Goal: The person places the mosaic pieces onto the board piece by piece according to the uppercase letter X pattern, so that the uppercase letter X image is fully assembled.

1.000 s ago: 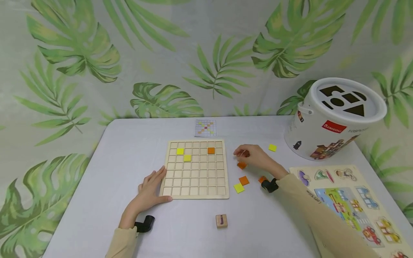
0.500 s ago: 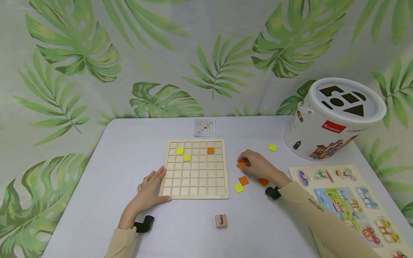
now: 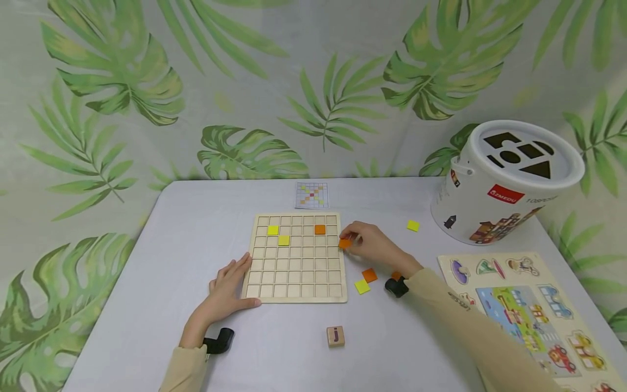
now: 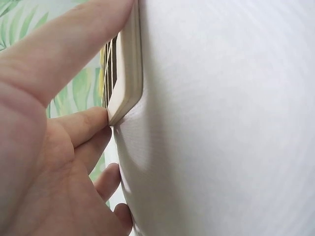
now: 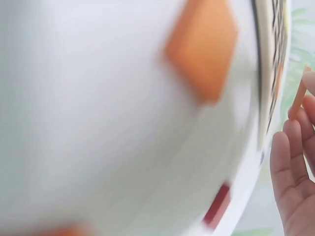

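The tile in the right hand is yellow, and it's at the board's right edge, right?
Not quite: the tile pinched in the right hand is orange, not yellow. It is at the right edge of the board, as the head view shows.

Beige long sleeves — black wrist-worn cameras — on both arms.

The tile [image 3: 345, 243] in the right hand's [image 3: 374, 247] grip is orange. Just left of that grip, the pale wooden board [image 3: 296, 257] carries two yellow tiles and one orange. Below the grip lie an orange tile [image 3: 369, 275] and a yellow-green one [image 3: 362, 286] on the light grey desk [image 3: 147, 305]. Right of it, the white bucket [image 3: 504, 182] has dark shape cut-outs and a red label. The backdrop [image 3: 147, 81] shows green leaves.
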### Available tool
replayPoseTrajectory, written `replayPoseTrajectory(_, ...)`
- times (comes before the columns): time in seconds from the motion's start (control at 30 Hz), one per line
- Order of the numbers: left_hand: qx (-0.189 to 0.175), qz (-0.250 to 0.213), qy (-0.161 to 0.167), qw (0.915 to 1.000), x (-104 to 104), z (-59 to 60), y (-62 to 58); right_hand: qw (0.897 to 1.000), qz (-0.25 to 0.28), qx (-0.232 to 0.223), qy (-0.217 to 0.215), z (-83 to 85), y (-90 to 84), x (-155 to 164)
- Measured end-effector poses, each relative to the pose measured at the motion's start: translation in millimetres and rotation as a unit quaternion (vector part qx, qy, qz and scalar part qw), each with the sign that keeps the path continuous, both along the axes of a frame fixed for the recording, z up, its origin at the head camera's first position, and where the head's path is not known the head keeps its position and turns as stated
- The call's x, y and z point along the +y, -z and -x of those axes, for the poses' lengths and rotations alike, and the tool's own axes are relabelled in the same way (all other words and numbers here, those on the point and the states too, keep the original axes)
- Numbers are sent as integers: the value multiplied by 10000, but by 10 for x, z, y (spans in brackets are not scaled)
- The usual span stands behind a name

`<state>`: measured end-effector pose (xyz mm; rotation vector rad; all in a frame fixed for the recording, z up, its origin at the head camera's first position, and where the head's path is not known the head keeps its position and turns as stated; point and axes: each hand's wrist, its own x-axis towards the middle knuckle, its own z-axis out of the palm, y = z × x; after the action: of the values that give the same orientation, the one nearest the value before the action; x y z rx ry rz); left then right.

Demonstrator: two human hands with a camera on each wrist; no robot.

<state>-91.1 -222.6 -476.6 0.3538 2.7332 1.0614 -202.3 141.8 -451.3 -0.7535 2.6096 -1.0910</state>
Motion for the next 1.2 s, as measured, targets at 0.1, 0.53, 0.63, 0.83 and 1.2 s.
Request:
replayPoseTrajectory(0.1,-1,8,-3,10000,-5,1,3,9998,71,30,-171,71,-4,-175)
replayPoseTrajectory(0.53,-13,48,-24,10000,-6,3,30,9954,-599,366,-647,260,-15,-826)
replayPoseTrajectory(0.63,-20,31,-33,10000,-8,4,23,9942,-755,381,-668,267,-14,-872)
replayPoseTrajectory(0.83,-33,11,-42,10000,-13,0,20,9919,-866,560,-747,271,3,-910)
replayPoseTrajectory(1.2,-71,-48,-53,9999,-1,6,7,9998,15,-86,-192,275,-56,-496)
